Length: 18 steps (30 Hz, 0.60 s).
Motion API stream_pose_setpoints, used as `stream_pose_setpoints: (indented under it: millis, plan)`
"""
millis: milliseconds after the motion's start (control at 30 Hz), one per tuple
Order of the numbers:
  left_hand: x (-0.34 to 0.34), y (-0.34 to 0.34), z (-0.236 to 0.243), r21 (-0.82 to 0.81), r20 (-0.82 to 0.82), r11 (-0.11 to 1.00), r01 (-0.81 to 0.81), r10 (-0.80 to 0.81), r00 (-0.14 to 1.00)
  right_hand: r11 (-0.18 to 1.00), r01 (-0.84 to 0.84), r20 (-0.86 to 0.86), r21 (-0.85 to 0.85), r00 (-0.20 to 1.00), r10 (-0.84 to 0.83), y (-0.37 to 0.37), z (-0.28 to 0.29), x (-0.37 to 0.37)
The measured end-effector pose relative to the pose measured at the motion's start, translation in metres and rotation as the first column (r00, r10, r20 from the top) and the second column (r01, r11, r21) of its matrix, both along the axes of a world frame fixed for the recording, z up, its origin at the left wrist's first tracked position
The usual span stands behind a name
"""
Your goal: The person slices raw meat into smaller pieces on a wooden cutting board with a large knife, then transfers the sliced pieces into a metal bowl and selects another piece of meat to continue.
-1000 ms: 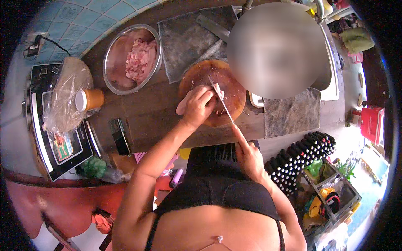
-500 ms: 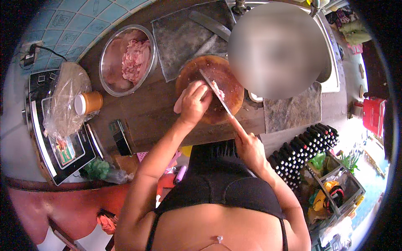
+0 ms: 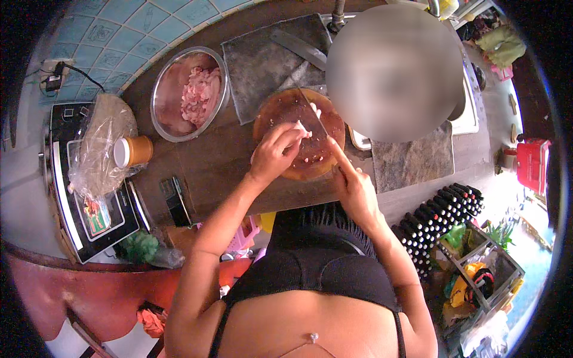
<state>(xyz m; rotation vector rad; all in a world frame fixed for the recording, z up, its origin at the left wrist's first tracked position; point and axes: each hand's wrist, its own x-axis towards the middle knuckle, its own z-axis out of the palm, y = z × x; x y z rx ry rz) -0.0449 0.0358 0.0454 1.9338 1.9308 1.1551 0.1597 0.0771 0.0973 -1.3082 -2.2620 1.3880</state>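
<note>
My left hand (image 3: 276, 154) is closed on a pale pink strip of raw meat (image 3: 302, 129) over a round wooden chopping board (image 3: 276, 113). The meat's end pokes out past my fingertips, near the blade. In my right hand (image 3: 356, 191) is a knife (image 3: 320, 123), its forefinger stretched along the blade and its handle hidden in the palm. The blade slants across the board, its tip away from me. One small cut piece (image 3: 316, 110) lies by the blade, and several bits are scattered on the board.
A metal bowl (image 3: 156, 113) of cut raw meat stands left of the board. Beyond it a second blade (image 3: 301, 51) rests on a dark cloth (image 3: 248, 65). An orange-brown jar (image 3: 140, 150), a phone (image 3: 176, 201) and a grey cloth (image 3: 412, 158) lie around the counter. A blurred patch covers the sink area.
The knife has tilted more upright in the view, its tip shifting right. My left fingers now show the meat's end beyond them. The whole view has shifted slightly.
</note>
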Motion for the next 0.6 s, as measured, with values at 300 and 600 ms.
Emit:
stream_pose_setpoints:
  millis: [300,600]
  plan:
    - [0.000,0.001,-0.006,-0.008,-0.099,1.000,-0.012,0.011,0.995,0.995,-0.102,0.219,0.002,0.971,0.099,-0.049,0.009,0.033]
    - [0.005,0.002,-0.004,-0.064,0.044,0.998,-0.024,0.027,0.999,0.994,-0.110,0.130,-0.022,0.985,0.112,-0.002,-0.012,-0.041]
